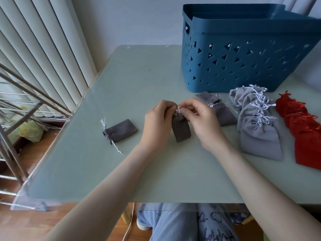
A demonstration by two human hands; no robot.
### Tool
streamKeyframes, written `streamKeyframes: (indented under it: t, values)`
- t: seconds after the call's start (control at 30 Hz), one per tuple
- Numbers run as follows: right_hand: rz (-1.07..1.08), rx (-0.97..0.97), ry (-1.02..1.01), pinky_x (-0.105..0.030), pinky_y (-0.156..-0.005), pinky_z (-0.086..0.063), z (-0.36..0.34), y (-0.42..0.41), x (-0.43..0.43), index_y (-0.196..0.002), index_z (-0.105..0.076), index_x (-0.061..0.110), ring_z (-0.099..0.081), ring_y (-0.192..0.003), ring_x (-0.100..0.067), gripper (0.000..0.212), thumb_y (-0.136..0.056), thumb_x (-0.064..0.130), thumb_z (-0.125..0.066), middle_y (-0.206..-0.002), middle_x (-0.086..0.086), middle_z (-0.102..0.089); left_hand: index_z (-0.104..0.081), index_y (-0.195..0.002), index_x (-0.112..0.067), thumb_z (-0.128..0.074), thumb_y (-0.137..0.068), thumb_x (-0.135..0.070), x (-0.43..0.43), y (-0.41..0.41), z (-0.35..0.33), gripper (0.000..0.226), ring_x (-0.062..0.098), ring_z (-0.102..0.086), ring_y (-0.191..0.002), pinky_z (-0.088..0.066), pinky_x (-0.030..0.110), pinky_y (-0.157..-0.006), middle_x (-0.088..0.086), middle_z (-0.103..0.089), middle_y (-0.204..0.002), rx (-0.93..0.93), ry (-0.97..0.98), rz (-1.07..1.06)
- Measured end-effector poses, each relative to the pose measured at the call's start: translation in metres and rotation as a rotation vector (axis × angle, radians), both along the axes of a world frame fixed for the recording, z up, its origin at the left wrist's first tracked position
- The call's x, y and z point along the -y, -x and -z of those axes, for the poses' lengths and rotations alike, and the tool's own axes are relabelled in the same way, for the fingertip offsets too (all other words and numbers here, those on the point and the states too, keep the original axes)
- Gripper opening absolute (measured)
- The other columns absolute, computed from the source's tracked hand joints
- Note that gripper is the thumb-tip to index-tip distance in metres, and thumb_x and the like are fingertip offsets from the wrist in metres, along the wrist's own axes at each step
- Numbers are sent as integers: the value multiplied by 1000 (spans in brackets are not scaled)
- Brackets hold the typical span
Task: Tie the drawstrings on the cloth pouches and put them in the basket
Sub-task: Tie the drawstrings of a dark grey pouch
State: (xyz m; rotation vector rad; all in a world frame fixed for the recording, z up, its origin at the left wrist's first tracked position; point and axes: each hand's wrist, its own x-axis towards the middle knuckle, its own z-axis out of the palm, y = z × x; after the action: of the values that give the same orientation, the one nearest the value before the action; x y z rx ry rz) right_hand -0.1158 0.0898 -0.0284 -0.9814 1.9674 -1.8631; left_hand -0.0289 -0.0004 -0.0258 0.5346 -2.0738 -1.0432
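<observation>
1. Left hand [157, 119] and right hand [199, 119] meet over the mouth of a dark grey pouch [181, 131]. Fingers of both are curled in, pinching its white drawstring [178, 108] ends. Looks like mid-knot.
2. The pouch lies flat on the table [121, 75], mouth away from the person, body between the two wrists. The table carries its weight, so both hands are free for the cord.
3. A second dark grey pouch [121, 130] lies well left of the hands, mouth cinched, cords loose. Probably set aside; can't tell if knotted.
4. More dark grey pouches [224, 112] sit just behind the right hand. Light grey pouches [258, 129] and red pouches [302, 129] overlap in rows to the right, likely the waiting stock, sorted by colour.
5. The blue perforated basket [243, 54] stands at the far right, just behind the stacks, within reach for drop-off. Its inside is hidden.
6. The surface is a pale green tabletop under a clear cover.
7. Room: vertical blinds [43, 49] on the left, a metal rack [17, 101] beside the table, a yellow-green plastic bag [31, 131] on the wood floor.
</observation>
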Motion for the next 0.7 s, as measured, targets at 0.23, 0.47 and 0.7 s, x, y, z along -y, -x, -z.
streamKeyframes:
  t: [0.23,0.47,0.7]
  values:
    - [83,-4,13,-24,-77,-46,-1,-4,2,-75,-61,25,-61,-74,-7,25,-88,4,-60,-71,11,-65,-63,-87,-19,-56,-92,-9,-2,-3,-4,13,-5,-56,-65,-39,6,-62,-14,-63,-72,-5,-149,91]
    - [97,-46,32,-26,-73,-45,-1,-2,1,-76,-56,24,-58,-70,-7,22,-86,6,-63,-69,8,-62,-62,-86,-19,-58,-91,-8,-4,-6,-7,13,-8,-58,-61,-39,4,-61,-14,-63,-71,-11,-154,142]
    - [19,-139,-20,-40,-87,-50,-4,-4,-2,-79,-62,27,-64,-83,-16,24,-91,9,-53,-78,9,-66,-61,-82,-17,-61,-90,-13,-2,-7,-6,9,-5,-59,-62,-41,8,-60,-13,-65,-71,-29,-156,106]
